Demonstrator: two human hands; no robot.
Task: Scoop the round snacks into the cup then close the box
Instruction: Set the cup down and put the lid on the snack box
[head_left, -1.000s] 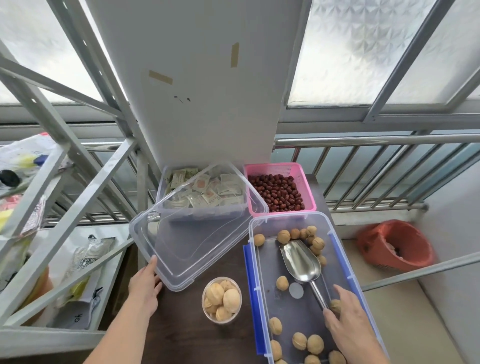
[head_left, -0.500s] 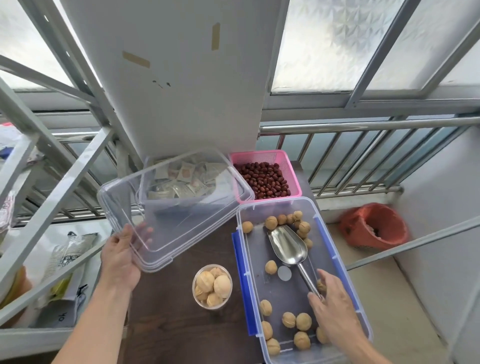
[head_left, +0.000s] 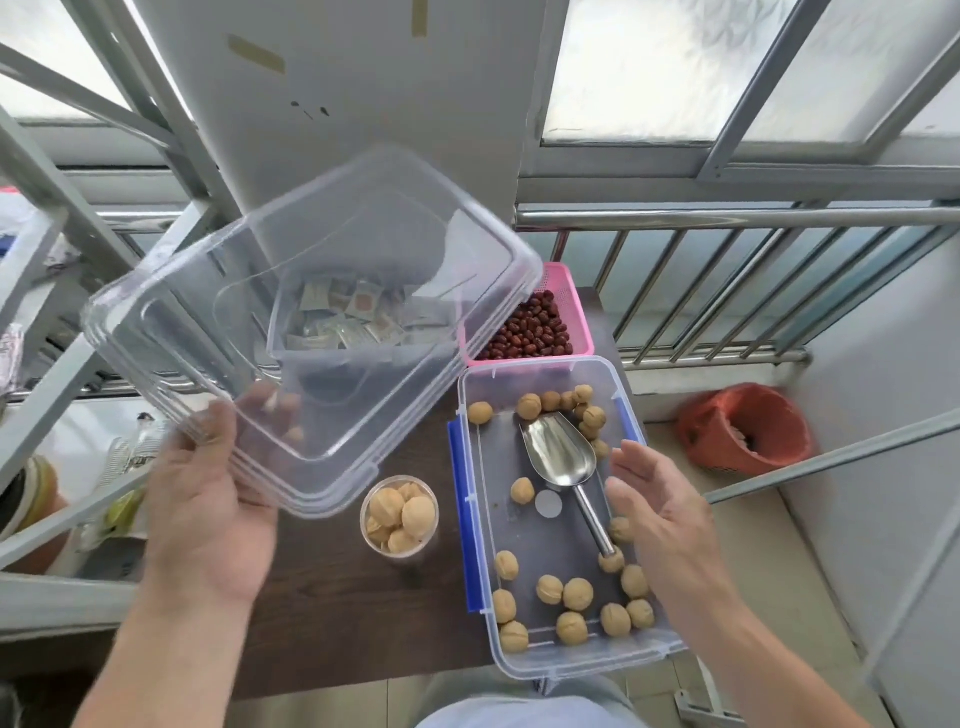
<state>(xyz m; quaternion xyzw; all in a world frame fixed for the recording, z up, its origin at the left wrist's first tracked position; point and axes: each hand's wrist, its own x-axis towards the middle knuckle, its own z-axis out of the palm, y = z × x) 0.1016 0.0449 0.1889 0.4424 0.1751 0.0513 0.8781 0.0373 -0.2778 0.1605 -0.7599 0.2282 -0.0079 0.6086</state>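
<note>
A clear plastic box (head_left: 480, 597) with blue side clips stands open on the dark table, holding several round tan snacks (head_left: 577, 594) and a metal scoop (head_left: 558, 457). To its left a small clear cup (head_left: 400, 517) is filled with the same snacks. My left hand (head_left: 208, 514) grips the near corner of the clear lid (head_left: 322, 322), held tilted in the air left of the box. My right hand (head_left: 660, 509) hovers over the box's right side, fingers apart, holding nothing, just right of the scoop handle.
Behind the box sit a pink basket of red dates (head_left: 535, 332) and a clear tub of small packets (head_left: 353, 317), seen through the lid. Metal frame bars (head_left: 62, 364) stand at left, a railing (head_left: 727, 218) at right, and a red basket (head_left: 743, 431) on the floor.
My left hand has lifted the lid off the table and raised it toward me. My right hand has let go of the scoop, which lies in the box, and opened.
</note>
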